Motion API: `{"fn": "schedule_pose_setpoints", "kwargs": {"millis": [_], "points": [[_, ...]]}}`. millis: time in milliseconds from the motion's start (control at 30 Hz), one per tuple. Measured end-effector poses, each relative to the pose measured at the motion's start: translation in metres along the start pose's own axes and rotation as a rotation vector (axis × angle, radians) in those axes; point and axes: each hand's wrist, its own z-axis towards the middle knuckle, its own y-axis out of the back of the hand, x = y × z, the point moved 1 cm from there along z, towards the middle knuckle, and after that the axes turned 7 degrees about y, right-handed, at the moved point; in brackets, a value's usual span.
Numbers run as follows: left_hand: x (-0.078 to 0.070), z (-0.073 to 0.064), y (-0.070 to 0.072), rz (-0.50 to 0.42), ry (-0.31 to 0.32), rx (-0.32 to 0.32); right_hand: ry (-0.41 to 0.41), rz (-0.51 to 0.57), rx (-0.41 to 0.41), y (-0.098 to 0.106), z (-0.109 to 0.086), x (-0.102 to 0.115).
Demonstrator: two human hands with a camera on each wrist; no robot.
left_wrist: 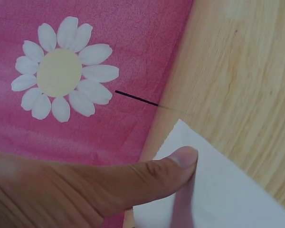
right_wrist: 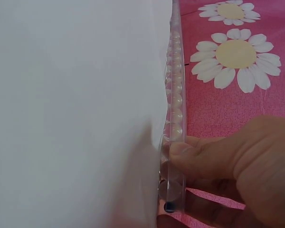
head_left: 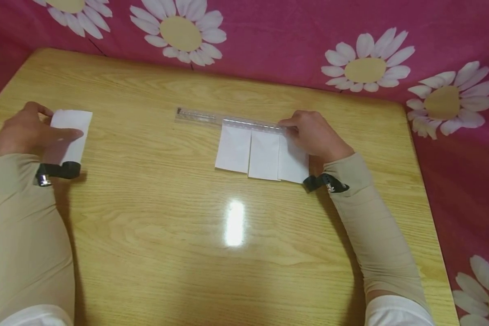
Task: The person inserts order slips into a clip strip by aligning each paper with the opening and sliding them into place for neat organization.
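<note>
At the left of the head view, my left hand (head_left: 26, 131) holds a white slip of paper (head_left: 80, 124) between thumb and fingers. Its thumb (left_wrist: 166, 166) lies flat across the paper in the left wrist view, the fingers hidden behind. My right hand (head_left: 315, 133) pinches the right end of a long clear plastic strip (head_left: 199, 117). A row of round bumps runs inside the strip (right_wrist: 175, 102) in the right wrist view. Three white paper pieces (head_left: 233, 147) sit side by side along its near edge, the rightmost one partly covered by the right hand.
Under the hands is a light wood-grain table (head_left: 146, 203) with a bright light reflection near its middle. Beyond its far and right edges stands a pink cloth (head_left: 269, 40) printed with large white daisies. Each wrist wears a black strap (head_left: 59, 171).
</note>
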Motion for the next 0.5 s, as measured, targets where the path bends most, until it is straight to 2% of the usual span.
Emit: {"fn": "schedule_pose_setpoints", "kwargs": {"millis": [67, 300, 433, 500], "points": [[0.0, 0.003, -0.002, -0.01, -0.014, -0.007, -0.001, 0.002, 0.001, 0.0, 0.0, 0.0], [-0.01, 0.011, -0.006, -0.058, -0.125, -0.07, -0.009, 0.003, -0.001, 0.001, 0.0, 0.0], [-0.014, 0.012, -0.007, -0.05, -0.135, -0.101, -0.009, 0.003, 0.0, 0.0, 0.0, -0.001], [-0.015, 0.012, -0.008, -0.042, -0.164, -0.124, -0.008, 0.004, 0.0, -0.001, 0.001, -0.001]]}}
